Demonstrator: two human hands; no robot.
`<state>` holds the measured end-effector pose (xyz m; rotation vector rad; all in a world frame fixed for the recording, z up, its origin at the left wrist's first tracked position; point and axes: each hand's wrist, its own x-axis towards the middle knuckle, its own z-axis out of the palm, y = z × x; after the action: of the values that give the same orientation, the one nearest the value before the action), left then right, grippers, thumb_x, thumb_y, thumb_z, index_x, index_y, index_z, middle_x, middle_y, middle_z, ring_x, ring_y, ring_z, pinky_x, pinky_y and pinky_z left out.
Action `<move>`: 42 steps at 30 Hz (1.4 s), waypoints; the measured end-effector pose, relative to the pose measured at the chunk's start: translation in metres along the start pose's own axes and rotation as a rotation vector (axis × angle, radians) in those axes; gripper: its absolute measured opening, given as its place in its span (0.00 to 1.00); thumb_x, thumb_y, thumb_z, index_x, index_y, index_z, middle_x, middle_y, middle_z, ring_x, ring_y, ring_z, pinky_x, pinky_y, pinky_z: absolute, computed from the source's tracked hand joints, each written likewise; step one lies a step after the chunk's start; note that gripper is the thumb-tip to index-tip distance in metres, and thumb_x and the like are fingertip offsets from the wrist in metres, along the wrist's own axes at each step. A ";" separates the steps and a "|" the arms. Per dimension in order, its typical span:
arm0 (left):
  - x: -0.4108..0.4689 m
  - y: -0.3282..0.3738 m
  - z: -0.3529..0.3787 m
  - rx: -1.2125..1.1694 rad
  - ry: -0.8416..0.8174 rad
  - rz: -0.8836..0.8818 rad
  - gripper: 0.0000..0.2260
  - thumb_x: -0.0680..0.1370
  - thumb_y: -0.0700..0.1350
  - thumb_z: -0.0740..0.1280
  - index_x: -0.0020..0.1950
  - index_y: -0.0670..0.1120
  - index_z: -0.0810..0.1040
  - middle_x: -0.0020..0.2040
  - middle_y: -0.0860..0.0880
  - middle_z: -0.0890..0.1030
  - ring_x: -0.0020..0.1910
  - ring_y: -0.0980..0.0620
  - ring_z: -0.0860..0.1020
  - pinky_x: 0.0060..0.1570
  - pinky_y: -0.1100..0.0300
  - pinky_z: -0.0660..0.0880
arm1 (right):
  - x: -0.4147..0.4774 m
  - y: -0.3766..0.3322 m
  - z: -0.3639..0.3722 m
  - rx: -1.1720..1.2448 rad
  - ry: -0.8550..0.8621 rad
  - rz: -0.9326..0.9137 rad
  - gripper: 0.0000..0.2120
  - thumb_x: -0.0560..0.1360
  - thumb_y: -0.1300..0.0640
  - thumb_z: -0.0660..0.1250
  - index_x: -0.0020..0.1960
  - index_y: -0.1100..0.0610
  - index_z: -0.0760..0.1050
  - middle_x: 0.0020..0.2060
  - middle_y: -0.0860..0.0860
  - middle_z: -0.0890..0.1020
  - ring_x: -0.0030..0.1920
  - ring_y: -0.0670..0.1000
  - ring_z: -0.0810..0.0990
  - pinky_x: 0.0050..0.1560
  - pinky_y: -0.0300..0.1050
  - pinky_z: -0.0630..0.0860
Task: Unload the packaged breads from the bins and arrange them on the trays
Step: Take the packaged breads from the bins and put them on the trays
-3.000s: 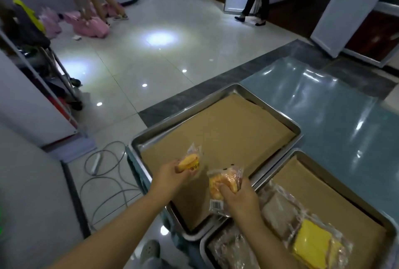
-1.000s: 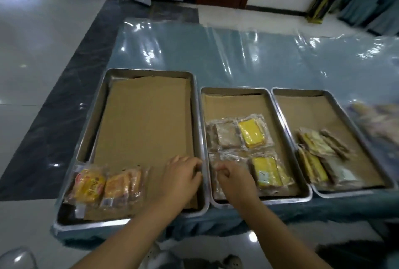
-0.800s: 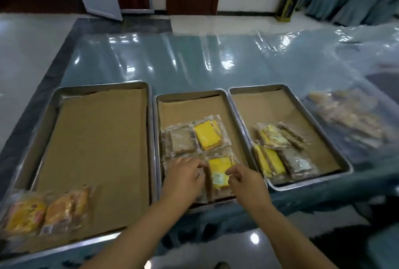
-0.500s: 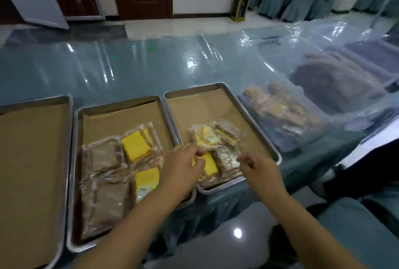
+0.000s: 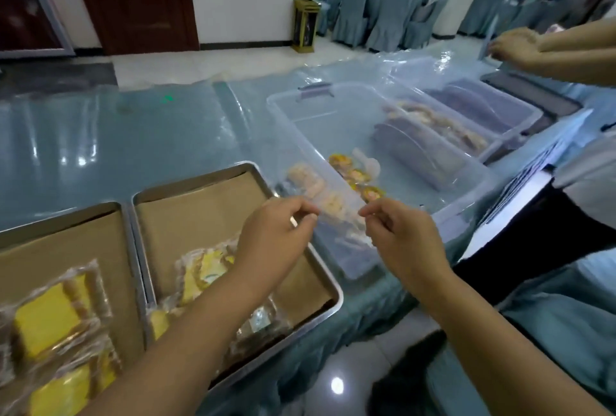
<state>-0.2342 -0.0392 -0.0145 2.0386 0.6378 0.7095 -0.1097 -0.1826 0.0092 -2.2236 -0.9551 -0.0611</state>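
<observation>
A clear plastic bin (image 5: 293,122) stands on the blue-covered table, right of the trays, with a few packaged breads (image 5: 354,174) lying at its near end. My left hand (image 5: 276,239) hovers over the far right corner of the nearest metal tray (image 5: 328,285), fingertips close to the bin's near rim. My right hand (image 5: 401,235) is level with it, over the bin's near end. Both hands hold nothing, fingers loosely curled. That tray carries wrapped breads (image 5: 203,270), partly hidden by my left arm. The tray to its left (image 5: 131,242) has yellow packaged breads (image 5: 46,314).
Two more clear bins (image 5: 466,135) (image 5: 500,108) with packaged goods sit further right. Another person's hands (image 5: 520,48) reach in at the upper right, and a person in dark clothes (image 5: 540,232) stands at the table's right end. Covered chairs (image 5: 383,15) fill the background.
My view has swung right, from the leftmost tray where I left two breads, past the middle trays to the bin. Both empty hands travelled right and now hover at the bin's near rim.
</observation>
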 end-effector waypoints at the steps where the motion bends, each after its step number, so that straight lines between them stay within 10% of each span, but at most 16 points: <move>1: 0.014 0.005 0.010 0.000 0.015 0.023 0.07 0.74 0.44 0.68 0.42 0.57 0.80 0.42 0.57 0.82 0.44 0.57 0.78 0.46 0.56 0.75 | 0.013 0.008 -0.005 0.001 0.005 0.010 0.10 0.73 0.61 0.64 0.43 0.46 0.79 0.25 0.42 0.76 0.32 0.48 0.78 0.35 0.46 0.75; 15: 0.143 0.011 0.086 0.026 0.110 -0.064 0.07 0.76 0.45 0.65 0.46 0.56 0.81 0.44 0.60 0.81 0.46 0.63 0.76 0.45 0.61 0.75 | 0.162 0.116 -0.030 -0.123 -0.249 0.000 0.09 0.75 0.59 0.64 0.45 0.48 0.80 0.29 0.41 0.78 0.34 0.49 0.79 0.36 0.46 0.77; 23: 0.164 0.006 0.090 0.308 0.223 -0.076 0.07 0.75 0.44 0.66 0.46 0.54 0.81 0.39 0.62 0.75 0.44 0.62 0.71 0.40 0.74 0.64 | 0.249 0.143 0.035 -0.389 -0.710 -0.293 0.08 0.76 0.54 0.62 0.50 0.50 0.78 0.46 0.49 0.82 0.42 0.50 0.76 0.40 0.43 0.71; 30: 0.176 0.011 0.104 0.466 0.236 -0.180 0.06 0.75 0.45 0.66 0.48 0.52 0.82 0.45 0.57 0.81 0.48 0.56 0.73 0.45 0.63 0.63 | 0.300 0.182 0.113 -0.579 -0.964 -0.524 0.15 0.77 0.59 0.60 0.62 0.54 0.74 0.59 0.55 0.79 0.57 0.56 0.78 0.55 0.47 0.74; 42: 0.178 0.007 0.120 0.523 0.347 -0.222 0.09 0.75 0.39 0.65 0.47 0.51 0.83 0.43 0.60 0.78 0.47 0.63 0.69 0.55 0.58 0.65 | 0.315 0.207 0.155 -0.891 -1.066 -0.969 0.12 0.73 0.54 0.65 0.56 0.54 0.75 0.54 0.53 0.78 0.55 0.54 0.76 0.56 0.49 0.72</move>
<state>-0.0253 0.0084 -0.0209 2.2735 1.3449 0.8333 0.2200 0.0101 -0.1345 -2.1864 -2.9987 0.3617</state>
